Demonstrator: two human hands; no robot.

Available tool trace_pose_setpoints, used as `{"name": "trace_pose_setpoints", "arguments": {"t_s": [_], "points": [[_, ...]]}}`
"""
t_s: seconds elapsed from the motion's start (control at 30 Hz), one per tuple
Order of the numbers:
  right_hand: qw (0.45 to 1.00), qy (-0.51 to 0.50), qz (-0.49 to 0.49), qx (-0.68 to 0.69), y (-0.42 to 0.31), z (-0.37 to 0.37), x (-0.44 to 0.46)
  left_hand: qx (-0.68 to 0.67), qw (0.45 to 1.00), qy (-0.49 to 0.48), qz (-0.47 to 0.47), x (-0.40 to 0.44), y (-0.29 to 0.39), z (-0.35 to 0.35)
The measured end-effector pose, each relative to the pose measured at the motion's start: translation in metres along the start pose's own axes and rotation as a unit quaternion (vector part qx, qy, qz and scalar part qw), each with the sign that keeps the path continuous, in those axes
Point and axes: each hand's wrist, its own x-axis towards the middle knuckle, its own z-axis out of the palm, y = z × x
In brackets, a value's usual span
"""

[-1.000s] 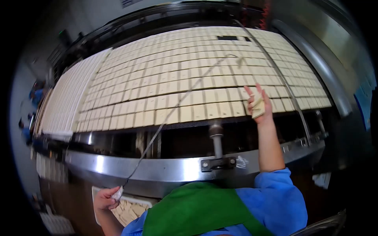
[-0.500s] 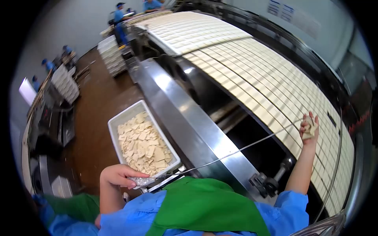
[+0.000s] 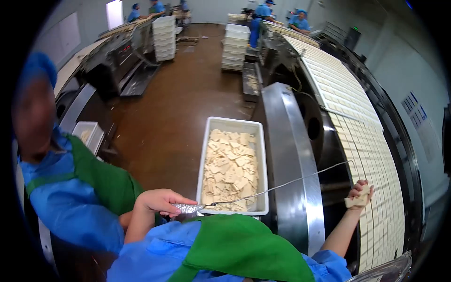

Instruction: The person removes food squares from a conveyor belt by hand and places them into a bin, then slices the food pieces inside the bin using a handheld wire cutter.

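Note:
My left hand (image 3: 162, 202) is closed around the wrapped, silvery handle (image 3: 188, 208) of a long thin metal rod (image 3: 282, 184). The rod reaches over the tub to the conveyor, and its tip is bent. My right hand (image 3: 362, 191) grips some pale, flat broken pieces (image 3: 358, 201) above the conveyor's near edge. Rows of pale flat squares cover the conveyor (image 3: 383, 188). Below the rod stands a white tub (image 3: 265, 164) holding a heap of similar broken pieces (image 3: 232, 164).
A steel guard (image 3: 300, 164) runs between tub and conveyor. Close on my left is a co-worker (image 3: 70, 188) in a green apron. Stacked white crates (image 3: 235, 44) stand farther off on the brown floor (image 3: 159, 127). Other people work at the far lines.
The view has swung left, bringing the tub to the middle and the co-worker into sight. My right hand has drawn in toward the conveyor's near edge, still holding pieces.

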Motion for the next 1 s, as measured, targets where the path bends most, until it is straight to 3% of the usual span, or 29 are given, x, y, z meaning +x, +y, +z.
{"name": "trace_pose_setpoints", "arguments": {"t_s": [0.2,0.27,0.33,0.4,0.43,0.53,0.6,0.73,0.8,0.83,0.87,0.97,1.0], "points": [[0.972,0.034,0.186,0.139,0.189,-0.054,0.08,-0.109,0.988,0.109,0.015,-0.023,-0.058,0.005],[0.941,0.138,0.241,0.194,0.251,-0.085,0.093,-0.061,0.981,0.184,0.01,-0.016,-0.081,0.013],[0.939,0.214,0.251,0.097,0.306,-0.104,0.095,-0.045,0.974,0.223,0.005,-0.01,-0.097,0.028],[0.889,0.388,0.243,-0.004,0.357,-0.108,0.092,0.019,0.963,0.27,-0.007,-0.007,-0.118,0.043],[0.865,0.393,0.31,-0.04,0.372,-0.103,0.084,-0.023,0.959,0.281,-0.014,-0.007,-0.132,0.05],[0.815,0.425,0.386,-0.077,0.406,-0.117,0.062,-0.016,0.945,0.327,-0.001,-0.016,-0.183,0.062],[0.809,0.364,0.454,-0.087,0.41,-0.15,0.043,0.033,0.936,0.351,0.001,-0.023,-0.215,0.066],[0.709,0.371,0.54,-0.261,0.415,-0.184,0.019,0.007,0.907,0.42,-0.038,-0.018,-0.298,0.072],[0.69,0.317,0.553,-0.345,0.415,-0.207,0.014,0.257,0.83,0.495,-0.033,-0.019,-0.324,0.076],[0.678,0.311,0.557,-0.365,0.415,-0.197,0.014,0.192,0.84,0.485,-0.15,-0.028,-0.272,0.097],[0.673,0.301,0.569,-0.364,0.413,-0.192,0.013,0.183,0.834,0.498,-0.152,-0.03,-0.271,0.105],[0.67,0.317,0.546,-0.39,0.428,-0.167,0.009,0.229,0.795,0.481,-0.29,-0.034,-0.273,0.111],[0.682,0.306,0.548,-0.375,0.436,-0.177,0.009,0.23,0.792,0.486,-0.29,-0.034,-0.28,0.109]]}}
